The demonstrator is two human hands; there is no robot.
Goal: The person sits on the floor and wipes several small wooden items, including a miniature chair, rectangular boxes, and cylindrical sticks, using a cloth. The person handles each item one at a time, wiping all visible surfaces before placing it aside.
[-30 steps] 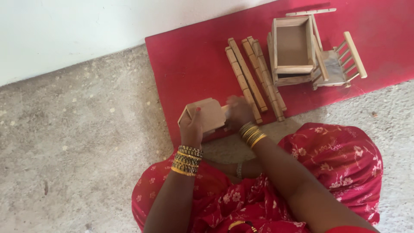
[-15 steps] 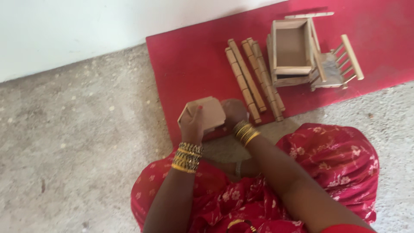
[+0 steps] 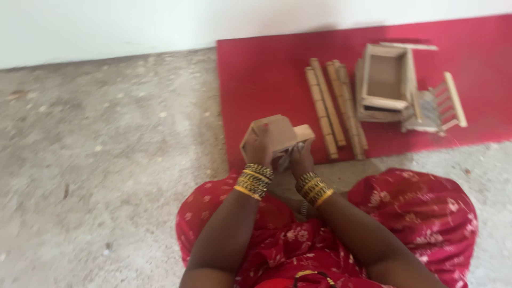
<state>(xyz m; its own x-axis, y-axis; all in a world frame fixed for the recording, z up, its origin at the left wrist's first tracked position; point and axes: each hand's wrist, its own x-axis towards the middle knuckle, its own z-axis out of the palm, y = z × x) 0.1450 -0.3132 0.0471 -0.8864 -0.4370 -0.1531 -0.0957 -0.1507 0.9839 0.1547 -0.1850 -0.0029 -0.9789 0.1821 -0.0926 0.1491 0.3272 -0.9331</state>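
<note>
My left hand [image 3: 260, 151] grips a small wooden box-like piece [image 3: 274, 133] held above the near edge of a red mat [image 3: 266, 74]. My right hand [image 3: 300, 156] holds the same piece from its right underside, fingers curled against it. Both wrists wear stacks of gold and dark bangles. I sit on the floor in red patterned clothing, knees spread to either side.
On the red mat lie several long wooden sticks [image 3: 335, 109] side by side, an open wooden frame box [image 3: 385, 81], and a small slatted wooden piece [image 3: 438, 105] at the right. Rough grey concrete floor [image 3: 106, 160] spreads left; a white wall [image 3: 160, 21] runs along the top.
The view has shifted left, so the mat and wooden pieces sit further right. My hands have turned the wooden piece and drawn closer together on it.
</note>
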